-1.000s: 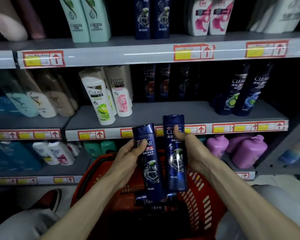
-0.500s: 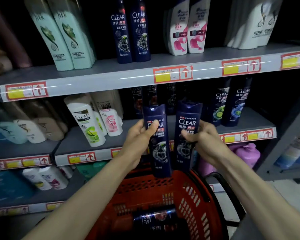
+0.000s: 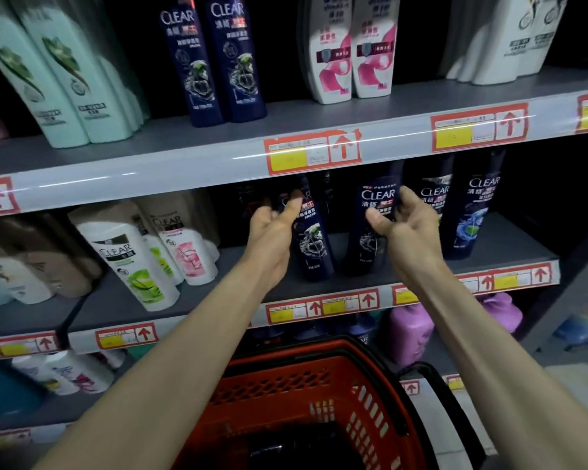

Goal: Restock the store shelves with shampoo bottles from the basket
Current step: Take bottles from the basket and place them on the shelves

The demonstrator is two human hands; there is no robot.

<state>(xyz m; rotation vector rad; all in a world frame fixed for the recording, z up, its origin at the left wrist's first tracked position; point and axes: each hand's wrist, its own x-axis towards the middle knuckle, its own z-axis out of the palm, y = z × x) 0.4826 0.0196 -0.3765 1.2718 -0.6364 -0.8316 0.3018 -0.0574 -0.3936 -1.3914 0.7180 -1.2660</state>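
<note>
left hand (image 3: pixel 272 239): grip clamped on left bottle (image 3: pixel 314 245). Thumb across the front label, fingers curled round its left edge. Frame centre.
right hand (image 3: pixel 409 228): grip clamped on right bottle (image 3: pixel 374 198). Thumb on the front, fingers wrapped over its right side near the top. Just right of centre.
left bottle: dark blue CLEAR, upright with a slight lean. Base down at the front of the middle shelf (image 3: pixel 516 239); can't tell if it bears on the board.
right bottle: same dark blue CLEAR, upright, just beside left bottle. Base at shelf level too, contact unclear.
behind the pair: more dark bottles in shadow, labels unreadable.
right neighbours: two dark CLEAR bottles (image 3: pixel 476 215) standing on the middle shelf, the nearer one just beside right hand.
left neighbours: white CLEAR bottle (image 3: pixel 133 266) with green label, pink-label bottle (image 3: pixel 189 252) next to it, both well apart from left hand.
shelf edge: price tag strip (image 3: pixel 319 308), red and yellow tags with up arrows.
upper shelf (image 3: pixel 286 120): top of frame. Mint bottles (image 3: pixel 58 83) at left, two dark blue CLEAR bottles (image 3: pixel 238 62) in the middle, white-and-pink bottles (image 3: pixel 370 45) at right.
basket (image 3: pixel 286 385): red plastic mesh, bottom centre of frame, below both forearms. Inside is dark, contents not readable.
lower shelf: purple jugs (image 3: pixel 409 334) right of the basket.
</note>
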